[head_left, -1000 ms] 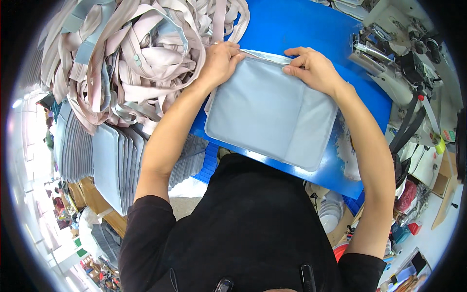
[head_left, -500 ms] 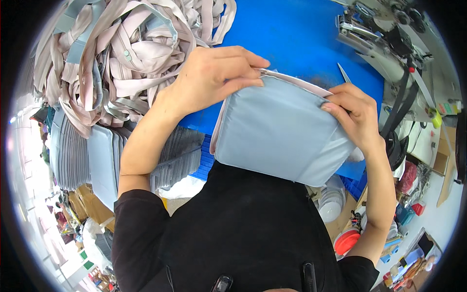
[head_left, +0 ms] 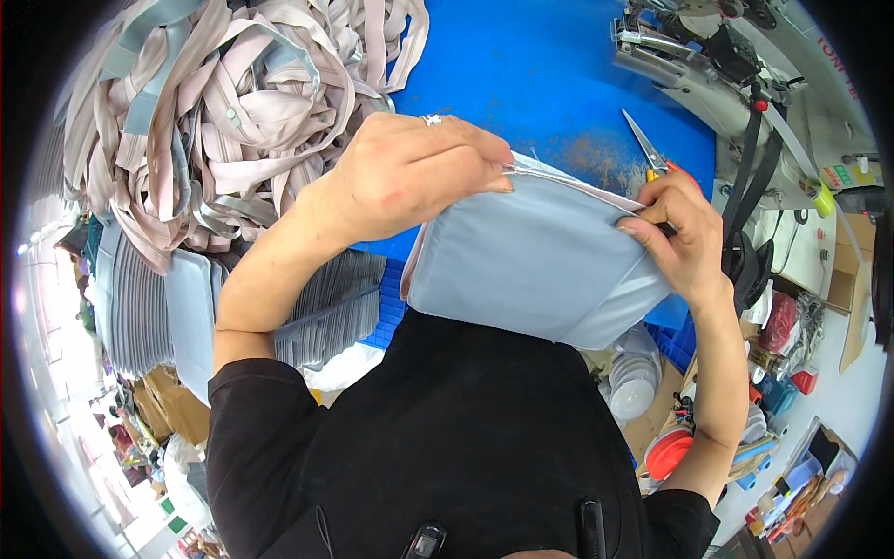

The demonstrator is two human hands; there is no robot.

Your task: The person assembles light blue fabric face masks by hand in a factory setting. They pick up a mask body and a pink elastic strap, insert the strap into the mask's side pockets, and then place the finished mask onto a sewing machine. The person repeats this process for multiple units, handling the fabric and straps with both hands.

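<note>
pinching the upper edge seems the step in hand — left hand (head_left: 424, 172) and right hand (head_left: 684, 228) both clamp the grey cloth piece (head_left: 540, 261) by the near side of the blue table (head_left: 503, 56) — and the next move probably calls for even tension.

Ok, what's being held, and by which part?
A grey-blue fabric piece, by its upper edge: left hand near the left end, right hand near the right.

Your left fingers (head_left: 461, 170) pinch the top edge of the grey-blue fabric piece (head_left: 531, 256), your right fingers (head_left: 649, 238) grip near its upper right corner! Scissors (head_left: 641, 135) lie on the blue surface (head_left: 494, 65) just beyond, and pale pink strips (head_left: 265, 116) sit heaped at your left.
</note>
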